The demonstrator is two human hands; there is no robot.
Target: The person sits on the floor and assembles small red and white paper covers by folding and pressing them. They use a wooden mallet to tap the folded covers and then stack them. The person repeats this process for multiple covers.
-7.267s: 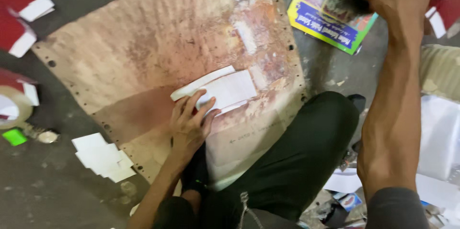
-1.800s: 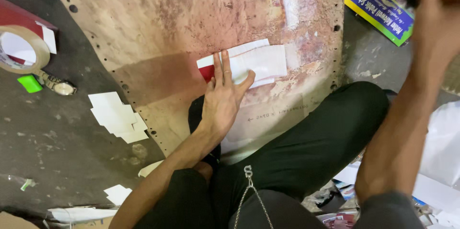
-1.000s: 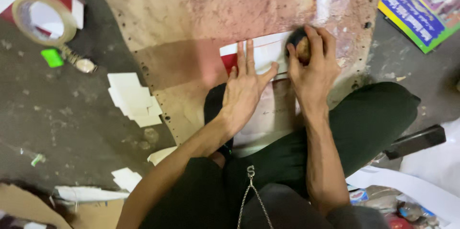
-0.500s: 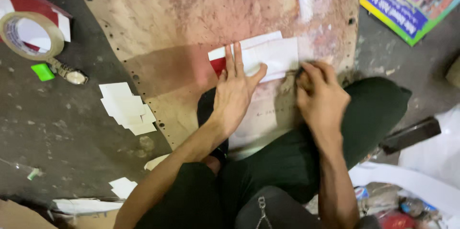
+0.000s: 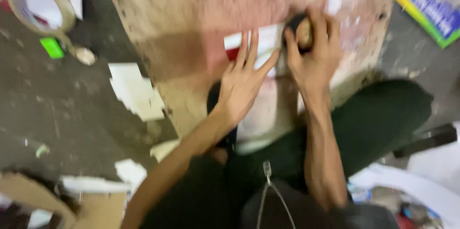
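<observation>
The view is blurred by motion. My left hand (image 5: 244, 82) lies flat with fingers spread on a white and red strip of paper (image 5: 261, 42) that rests on a worn, stained board (image 5: 215, 8). My right hand (image 5: 311, 54) is closed around a small dark round object (image 5: 299, 32) and presses it down on the right end of the paper. My legs in dark trousers (image 5: 383, 114) are folded under the board's near edge.
A roll of tape (image 5: 38, 11), a green scrap (image 5: 51, 47) and a stack of white paper pieces (image 5: 136, 90) lie on the dark floor to the left. A blue and yellow printed booklet (image 5: 431, 6) sits top right. Cardboard (image 5: 57, 205) lies bottom left.
My right hand came down from the upper right with the dark object, dropped toward my knee, and is now back on the paper's right end. My left hand stays flat on the paper.
</observation>
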